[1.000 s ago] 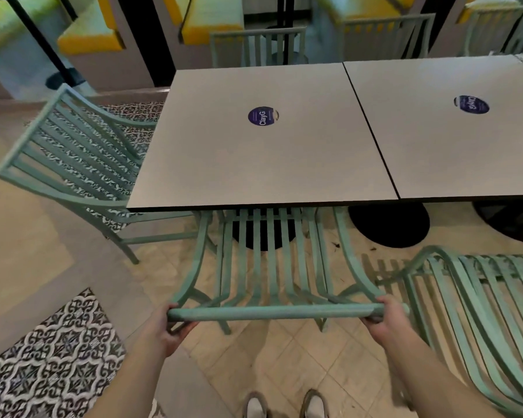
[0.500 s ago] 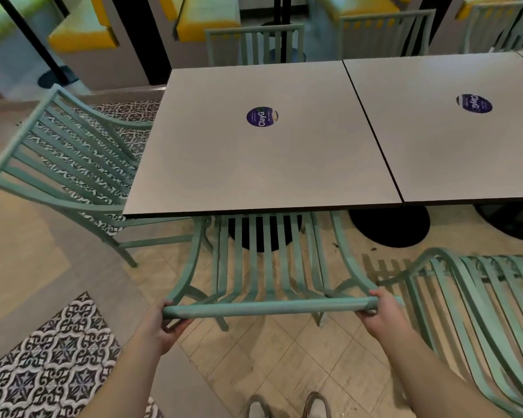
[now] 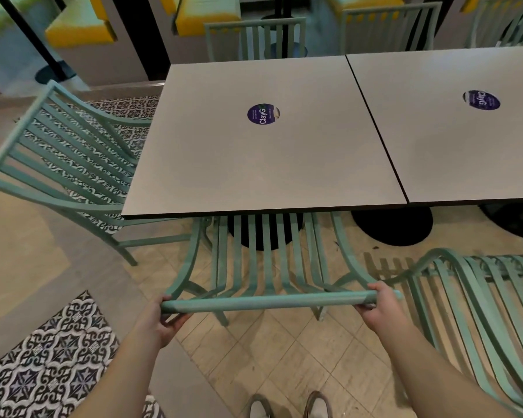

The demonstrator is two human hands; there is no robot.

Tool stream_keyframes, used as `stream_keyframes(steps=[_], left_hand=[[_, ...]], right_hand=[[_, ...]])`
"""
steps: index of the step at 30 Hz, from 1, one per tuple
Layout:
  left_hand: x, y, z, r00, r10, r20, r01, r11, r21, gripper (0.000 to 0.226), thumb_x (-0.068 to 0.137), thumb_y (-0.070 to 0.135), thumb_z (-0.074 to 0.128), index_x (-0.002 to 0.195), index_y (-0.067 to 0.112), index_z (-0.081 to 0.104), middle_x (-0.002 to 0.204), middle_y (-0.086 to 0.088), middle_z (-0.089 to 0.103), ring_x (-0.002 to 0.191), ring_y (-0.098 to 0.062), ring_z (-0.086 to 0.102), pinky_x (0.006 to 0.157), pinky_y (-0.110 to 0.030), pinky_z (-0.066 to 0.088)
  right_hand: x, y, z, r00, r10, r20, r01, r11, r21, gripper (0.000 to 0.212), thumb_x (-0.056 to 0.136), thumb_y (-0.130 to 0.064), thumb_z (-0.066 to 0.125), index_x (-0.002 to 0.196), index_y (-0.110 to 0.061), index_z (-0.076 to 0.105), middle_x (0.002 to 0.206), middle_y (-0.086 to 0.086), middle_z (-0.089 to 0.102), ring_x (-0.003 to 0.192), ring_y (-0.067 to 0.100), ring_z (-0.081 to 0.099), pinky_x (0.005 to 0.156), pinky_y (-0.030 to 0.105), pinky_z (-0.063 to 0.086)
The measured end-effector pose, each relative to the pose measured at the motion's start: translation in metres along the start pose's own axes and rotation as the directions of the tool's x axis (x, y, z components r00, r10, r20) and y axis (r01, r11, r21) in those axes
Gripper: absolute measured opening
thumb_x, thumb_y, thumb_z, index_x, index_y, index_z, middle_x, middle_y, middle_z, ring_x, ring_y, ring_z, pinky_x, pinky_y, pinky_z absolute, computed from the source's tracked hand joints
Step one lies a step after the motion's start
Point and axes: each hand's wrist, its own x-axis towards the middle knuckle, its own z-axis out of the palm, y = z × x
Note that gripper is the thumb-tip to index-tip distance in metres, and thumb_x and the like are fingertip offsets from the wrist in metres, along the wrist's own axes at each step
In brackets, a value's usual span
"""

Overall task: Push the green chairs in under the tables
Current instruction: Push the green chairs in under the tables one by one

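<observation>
Head view: green chair (image 3: 266, 267) top rail gripped between left hand (image 3: 160, 319), right hand (image 3: 378, 309).

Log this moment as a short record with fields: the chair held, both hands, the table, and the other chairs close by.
held chair: green slatted metal chair, seat partly under the table
left hand: grips the top rail's left end
right hand: grips the top rail's right end
table: grey square table with a round purple sticker
neighbour left: green chair at the table's left side, angled
neighbour right: green chair at the right edge, not pushed in
</observation>
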Motion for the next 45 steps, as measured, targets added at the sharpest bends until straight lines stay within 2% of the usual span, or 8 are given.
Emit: stream_keyframes(steps=[3,9,16,26,34,40,42,45], left_hand=[[-0.001,0.001,0.001,1.0,-0.002,-0.003,0.002,1.0,-0.002,0.029,0.093,0.013,0.054,0.12,0.003,0.05,0.118,-0.018,0.056,0.115,-0.037,0.056,0.09,-0.05,0.05],[-0.005,0.0,0.003,1.0,-0.02,0.002,0.02,1.0,-0.003,0.013,0.094,0.011,0.054,0.091,-0.001,0.049,0.091,-0.018,0.056,0.104,-0.036,0.055,0.089,-0.049,0.05],[-0.006,0.006,0.001,1.0,-0.029,0.003,0.029,1.0,-0.01,0.03,0.092,0.013,0.057,0.12,0.003,0.051,0.112,-0.02,0.058,0.108,-0.037,0.059,0.085,-0.049,0.053],[-0.008,0.004,0.0,1.0,-0.014,0.005,0.014,1.0,0.003,0.025,0.093,0.014,0.058,0.114,0.003,0.052,0.121,-0.019,0.058,0.089,-0.036,0.061,0.082,-0.047,0.054],[-0.01,0.001,0.001,1.0,-0.002,0.009,0.002,1.0,0.017,0.026,0.093,0.013,0.056,0.116,0.002,0.05,0.127,-0.019,0.057,0.109,-0.036,0.06,0.094,-0.048,0.051],[-0.008,-0.001,0.003,1.0,0.004,0.018,-0.005,1.0,0.018,0.012,0.093,0.011,0.053,0.091,0.0,0.049,0.112,-0.021,0.056,0.11,-0.038,0.057,0.086,-0.048,0.051],[-0.007,-0.002,0.002,1.0,-0.002,0.031,0.001,1.0,0.013,0.012,0.092,0.011,0.054,0.092,0.0,0.049,0.105,-0.02,0.056,0.109,-0.038,0.056,0.086,-0.048,0.051],[-0.003,-0.001,0.0,0.999,-0.001,0.04,0.001,1.0,0.007,0.016,0.093,0.012,0.054,0.101,-0.001,0.05,0.119,-0.02,0.055,0.113,-0.039,0.056,0.089,-0.049,0.051]], right_hand=[[0.001,0.0,0.001,1.0,-0.003,-0.008,0.003,1.0,0.004,0.052,0.088,-0.004,0.056,0.136,-0.005,0.036,0.121,0.024,0.046,0.111,0.041,0.053,0.095,0.052,0.049],[0.003,0.001,0.002,1.0,-0.021,-0.004,0.021,1.0,-0.007,0.049,0.089,-0.004,0.055,0.135,-0.006,0.037,0.117,0.023,0.046,0.101,0.038,0.053,0.096,0.05,0.048],[0.001,0.003,0.003,1.0,-0.016,-0.002,0.016,1.0,-0.003,0.052,0.089,-0.005,0.057,0.137,-0.007,0.036,0.111,0.021,0.049,0.099,0.038,0.053,0.095,0.05,0.049],[0.001,0.003,0.004,1.0,-0.022,-0.012,0.022,1.0,-0.008,0.05,0.088,-0.005,0.057,0.135,-0.007,0.038,0.119,0.023,0.046,0.1,0.039,0.054,0.094,0.051,0.05],[0.0,0.003,0.003,0.999,-0.029,-0.013,0.029,1.0,-0.007,0.052,0.088,-0.005,0.058,0.135,-0.008,0.037,0.119,0.023,0.047,0.101,0.04,0.054,0.094,0.053,0.05],[0.001,0.0,0.003,1.0,-0.012,-0.022,0.012,1.0,-0.013,0.031,0.088,-0.004,0.056,0.114,-0.007,0.038,0.116,0.024,0.047,0.105,0.041,0.054,0.096,0.053,0.048],[0.001,0.0,0.002,1.0,-0.017,-0.019,0.016,1.0,-0.02,0.033,0.088,-0.004,0.056,0.116,-0.007,0.039,0.115,0.025,0.047,0.105,0.041,0.054,0.096,0.053,0.048],[0.001,0.0,0.001,0.999,-0.028,-0.023,0.027,0.999,-0.02,0.041,0.088,-0.005,0.058,0.125,-0.008,0.041,0.113,0.024,0.048,0.105,0.041,0.055,0.095,0.053,0.049]])
